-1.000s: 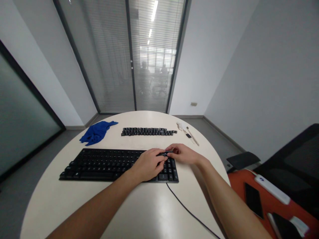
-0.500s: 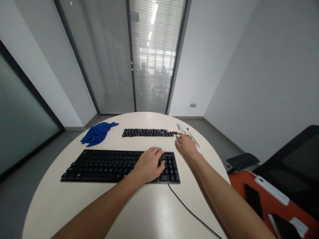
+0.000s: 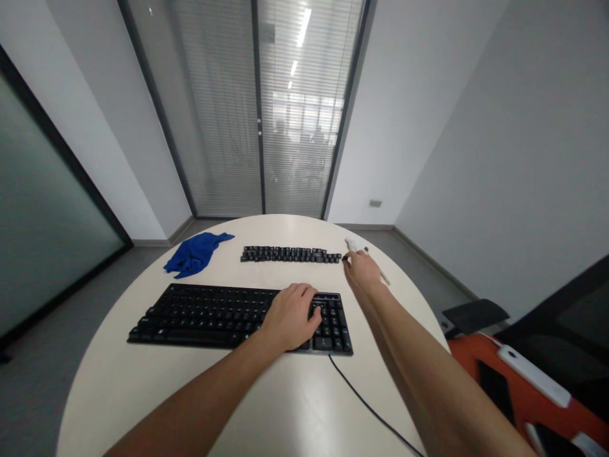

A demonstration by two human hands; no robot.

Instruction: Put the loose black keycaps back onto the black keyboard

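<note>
Right grip (image 3: 365, 271) pinches a black keycap (image 3: 345, 258); left grip (image 3: 292, 317), loosely spread, rests on keyboard (image 3: 209, 314).

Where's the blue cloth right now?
In the head view, the blue cloth lies crumpled on the far left of the table, beyond the black keyboard and left of the loose keycaps.

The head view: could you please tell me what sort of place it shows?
Probably a small office or meeting room, judging by the rounded table, the glass partition with blinds, and the office-style chair.
</note>
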